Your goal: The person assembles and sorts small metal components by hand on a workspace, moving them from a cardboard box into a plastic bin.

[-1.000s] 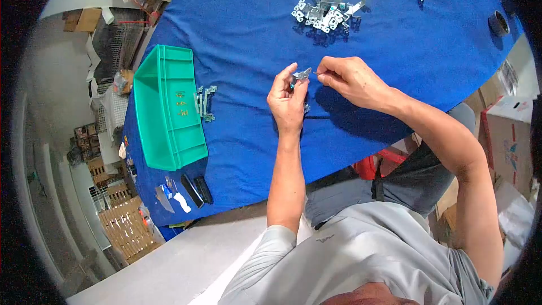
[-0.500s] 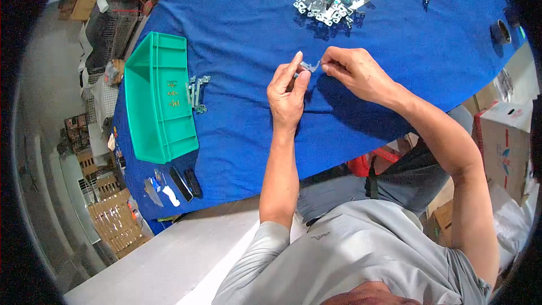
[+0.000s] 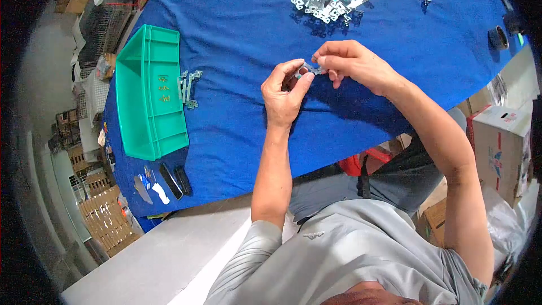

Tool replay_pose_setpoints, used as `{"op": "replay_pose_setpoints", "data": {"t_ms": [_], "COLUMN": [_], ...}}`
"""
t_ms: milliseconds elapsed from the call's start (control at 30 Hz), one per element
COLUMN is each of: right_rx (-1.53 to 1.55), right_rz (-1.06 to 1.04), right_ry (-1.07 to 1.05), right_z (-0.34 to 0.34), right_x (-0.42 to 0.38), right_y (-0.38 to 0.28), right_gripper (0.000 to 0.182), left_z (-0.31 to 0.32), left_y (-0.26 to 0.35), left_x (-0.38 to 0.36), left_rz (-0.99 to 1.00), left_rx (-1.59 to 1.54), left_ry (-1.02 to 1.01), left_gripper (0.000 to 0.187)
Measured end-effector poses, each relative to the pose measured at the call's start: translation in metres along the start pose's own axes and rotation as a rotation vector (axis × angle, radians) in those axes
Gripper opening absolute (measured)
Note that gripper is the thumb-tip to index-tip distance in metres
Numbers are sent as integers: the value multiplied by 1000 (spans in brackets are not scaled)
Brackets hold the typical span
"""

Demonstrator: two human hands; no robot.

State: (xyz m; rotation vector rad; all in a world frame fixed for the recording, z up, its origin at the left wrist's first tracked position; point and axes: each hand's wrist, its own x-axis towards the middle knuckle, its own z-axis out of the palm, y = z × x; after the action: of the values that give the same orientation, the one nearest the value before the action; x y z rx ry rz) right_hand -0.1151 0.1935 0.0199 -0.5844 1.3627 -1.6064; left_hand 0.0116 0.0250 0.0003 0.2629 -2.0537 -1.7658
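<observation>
"Looking left of the left hand, what is there?"

"A green rectangular plastic bin (image 3: 162,127), well apart from it, with silver metal brackets (image 3: 188,89) just beside the bin's right side, all on a blue cloth (image 3: 237,152)."

"And the left hand (image 3: 284,97) itself?"

"Its thumb and fingers grip a small silver metal piece (image 3: 310,70), which sticks out to the right, toward the other hand."

"What is the right hand (image 3: 358,68) doing?"

"Its fingers are curled at the piece's right end; I can't tell whether they pinch it."

"Anything beyond?"

"A loose heap of silver metal parts (image 3: 333,5) above both hands, and a dark round ring (image 3: 498,38) well right of the right hand."
</observation>
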Motion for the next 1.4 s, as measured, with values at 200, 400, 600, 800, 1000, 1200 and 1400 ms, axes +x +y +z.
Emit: {"op": "replay_pose_setpoints", "data": {"t_ms": [200,400,600,800,1000,1200,1400], "right_rx": [-119,-113,-279,-400,-489,-587,-146], "right_rz": [-13,-177,-100,-144,-144,-201,-70], "right_ry": [62,255,139,147,199,225,179], "right_z": [2,3,10,8,10,7,12], "right_x": [-1,0,-4,-1,-4,-1,-4], "right_y": [1,-1,5,10,4,10,-1], "right_gripper": [18,19,20,21,20,16,19], "left_z": [-1,-2,3,2,-2,-1,0], "left_y": [3,4,8,6,0,6,2], "left_x": [2,0,4,3,3,1,4], "left_rz": [151,1,-176,-153,-25,117,180], "left_rx": [118,97,-43,-33,37,144,188], "left_ry": [-57,4,146,133,98,46,32], "left_gripper": [31,27,28,27,25,30,31]}}
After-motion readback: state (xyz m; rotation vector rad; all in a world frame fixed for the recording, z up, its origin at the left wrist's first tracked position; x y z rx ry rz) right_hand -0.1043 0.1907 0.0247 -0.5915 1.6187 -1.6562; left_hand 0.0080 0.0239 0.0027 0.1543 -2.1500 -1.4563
